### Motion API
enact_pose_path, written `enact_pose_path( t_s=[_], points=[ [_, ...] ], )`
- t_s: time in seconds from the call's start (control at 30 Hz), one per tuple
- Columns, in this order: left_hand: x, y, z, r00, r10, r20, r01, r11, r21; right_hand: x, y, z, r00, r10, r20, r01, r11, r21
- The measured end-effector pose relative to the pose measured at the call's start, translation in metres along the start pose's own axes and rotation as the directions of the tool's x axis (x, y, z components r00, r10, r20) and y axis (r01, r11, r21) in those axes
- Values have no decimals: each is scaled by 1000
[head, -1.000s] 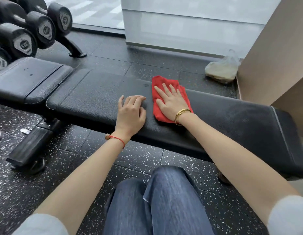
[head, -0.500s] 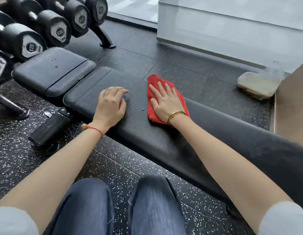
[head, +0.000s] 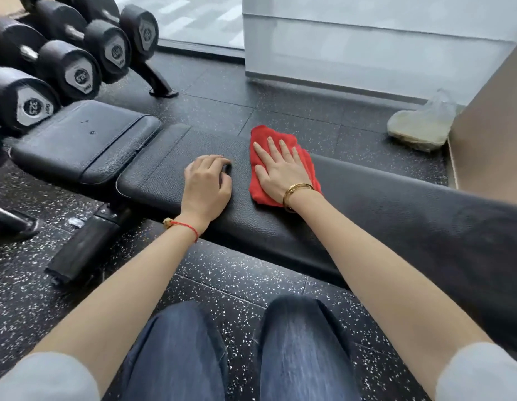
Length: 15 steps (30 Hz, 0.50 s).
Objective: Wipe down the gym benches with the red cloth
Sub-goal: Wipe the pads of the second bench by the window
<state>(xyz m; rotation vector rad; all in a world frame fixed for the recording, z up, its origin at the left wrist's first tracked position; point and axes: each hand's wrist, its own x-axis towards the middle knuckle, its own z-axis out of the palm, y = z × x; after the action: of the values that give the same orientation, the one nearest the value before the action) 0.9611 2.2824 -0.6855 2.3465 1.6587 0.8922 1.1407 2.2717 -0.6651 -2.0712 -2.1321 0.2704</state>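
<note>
A black padded gym bench (head: pixel 396 215) runs across in front of me, with its shorter seat pad (head: pixel 78 140) at the left. A crumpled red cloth (head: pixel 261 136) lies on the long pad near its far edge. My right hand (head: pixel 277 169) presses flat on the cloth, fingers spread, and covers most of it. My left hand (head: pixel 206 186) rests on the bare pad just left of the cloth with fingers loosely bent, holding nothing.
A rack of black dumbbells (head: pixel 78 70) stands at the far left, its foot (head: pixel 159 85) on the speckled floor. The bench's frame leg (head: pixel 78 253) sticks out toward me. A plastic bag (head: pixel 419 125) lies beside a beige panel (head: pixel 488 125). My knees (head: pixel 179 351) are below.
My view has swung, so the bench sits differently in frame. My left hand's fingers have curled in from lying flat. My right hand stays flat on the cloth.
</note>
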Motion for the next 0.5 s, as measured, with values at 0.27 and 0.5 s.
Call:
enact_pose_path(
  t_s=[0.27, 0.5],
  points=[
    [0, -6, -5, 990, 113, 85, -109, 993, -50, -65, -27, 12, 987, 123, -103, -122, 992, 20],
    [-8, -10, -9, 948, 294, 119, -273, 947, -169, -106, 4, 6, 864, 482, -147, -486, 874, 10]
  ],
)
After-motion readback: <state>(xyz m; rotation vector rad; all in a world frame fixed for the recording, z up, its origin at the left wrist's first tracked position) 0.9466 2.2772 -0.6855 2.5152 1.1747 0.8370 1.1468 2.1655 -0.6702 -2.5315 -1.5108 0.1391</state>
